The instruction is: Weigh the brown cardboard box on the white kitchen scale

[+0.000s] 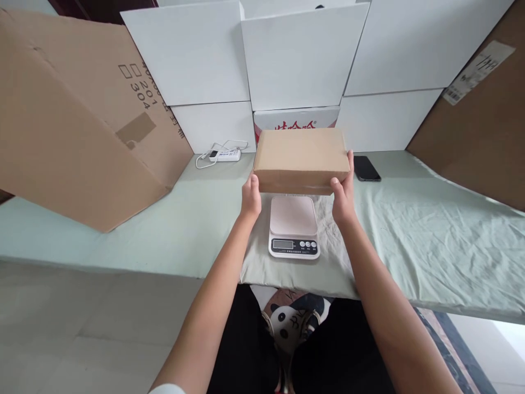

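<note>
Between my two hands is a closed brown cardboard box (301, 153), held up level just beyond a white kitchen scale (293, 216). My left hand (250, 196) grips the box's left end, its thumb at the near corner. At the right end, my right hand (343, 191) has its thumb on the near face and its fingers along the side. The underside of the box is hidden from me. Nothing lies on the scale's flat plate, and its small display looks blank.
A white power bank (225, 156) with a cable lies at the back left, a black phone (366, 168) at the back right. Large cardboard panels (82, 109) flank the cloth-covered table (197, 219). White boxes (303, 60) form a wall behind.
</note>
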The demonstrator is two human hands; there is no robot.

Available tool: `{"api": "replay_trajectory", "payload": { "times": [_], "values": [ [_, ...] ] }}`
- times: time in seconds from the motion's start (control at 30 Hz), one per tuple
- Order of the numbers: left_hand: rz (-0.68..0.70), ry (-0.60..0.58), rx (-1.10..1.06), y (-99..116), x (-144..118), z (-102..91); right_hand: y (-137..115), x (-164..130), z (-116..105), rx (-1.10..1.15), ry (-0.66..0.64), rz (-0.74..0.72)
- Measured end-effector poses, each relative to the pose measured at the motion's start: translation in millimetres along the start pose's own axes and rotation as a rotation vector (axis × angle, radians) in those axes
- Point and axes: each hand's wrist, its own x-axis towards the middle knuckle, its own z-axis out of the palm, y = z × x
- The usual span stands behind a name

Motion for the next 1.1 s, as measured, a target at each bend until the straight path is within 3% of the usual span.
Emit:
{"api": "replay_trajectory", "payload": {
  "times": [0.17, 0.37, 0.5, 0.67, 1.1],
  "values": [
    [-0.038, -0.012, -0.027, 17.5, -52.6, -13.7, -34.9, -52.9, -8.2, 0.021, 0.012, 0.067],
    [-0.059, -0.092, 0.041, 17.4, -93.4, -24.2, -33.9, -98.3, -3.5, 0.044, 0.106, 0.144],
    [-0.051, -0.112, 0.082, 19.8, -99.4, -29.6, -29.8, -101.7, 0.8, 0.021, 0.142, 0.102],
    [-0.065, -0.076, 0.089, 19.9, -104.6, -32.4, -28.4, -102.1, 0.0, -0.012, 0.098, 0.072],
    [-0.041, -0.034, 0.142, 25.0, -107.2, -30.7, -20.2, -104.4, -1.0, -0.023, 0.079, 0.094]
  ]
}}
